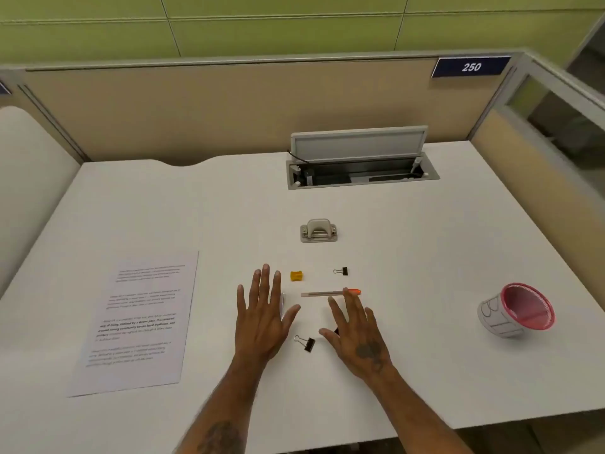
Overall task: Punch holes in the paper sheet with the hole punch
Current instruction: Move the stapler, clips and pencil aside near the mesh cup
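both hands [307, 326] flat, empty; hole punch [319, 230] long axis l-r, paper sheet [137, 322] lengthwise near-far.

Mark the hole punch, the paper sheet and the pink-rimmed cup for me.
hole punch [319, 229], head view, on its rounded top lever.
paper sheet [140, 322], head view, mid-page among the printed text.
pink-rimmed cup [491, 317], head view, on its white outer wall.

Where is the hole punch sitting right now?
In the head view, the hole punch stands untouched at the desk's centre, beyond the orange sharpener, in front of the open cable hatch.
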